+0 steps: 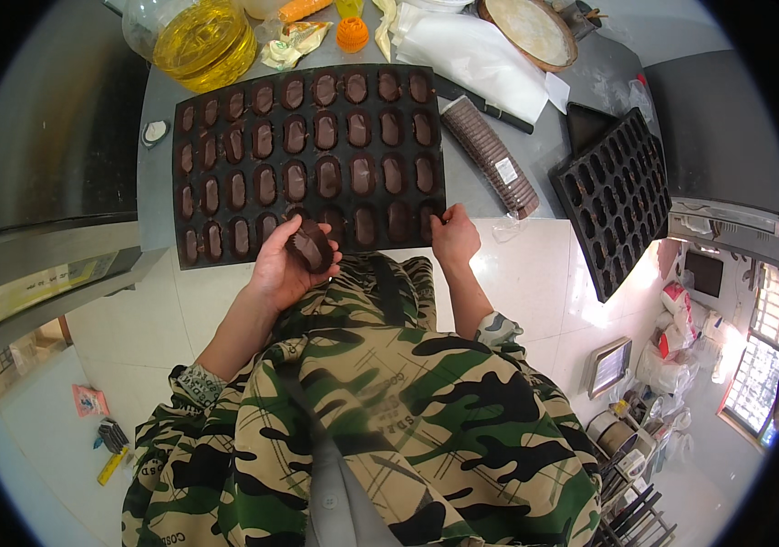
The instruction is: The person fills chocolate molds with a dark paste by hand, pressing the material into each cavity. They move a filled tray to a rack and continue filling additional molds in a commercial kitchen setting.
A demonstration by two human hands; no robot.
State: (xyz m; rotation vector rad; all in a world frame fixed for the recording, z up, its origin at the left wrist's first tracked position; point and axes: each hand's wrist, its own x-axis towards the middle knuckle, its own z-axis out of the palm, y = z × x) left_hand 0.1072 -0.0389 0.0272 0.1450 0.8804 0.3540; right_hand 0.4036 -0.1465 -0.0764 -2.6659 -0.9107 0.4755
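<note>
Against my palm, my left hand (279,263) holds a small nested stack of dark brown oval paper baking cups (311,247). It hovers over the front edge of a black baking tray (311,130) with rows of oval cavities. Brown paper cups sit in the cavities; my left hand and its stack partly cover some in the front row. At the tray's front right corner, my right hand (456,236) has its thumb and fingertips at the corner paper cup (426,223). Whether the fingers pinch that cup or only press it is hidden.
Right of the tray lies a long plastic-wrapped row of paper cups (485,150). A second cavity tray (612,205) juts past the table's right side. Behind stand a jug of yellow oil (205,44), an orange ribbed object (352,34), white plastic sheeting (471,61) and a round basket (571,55).
</note>
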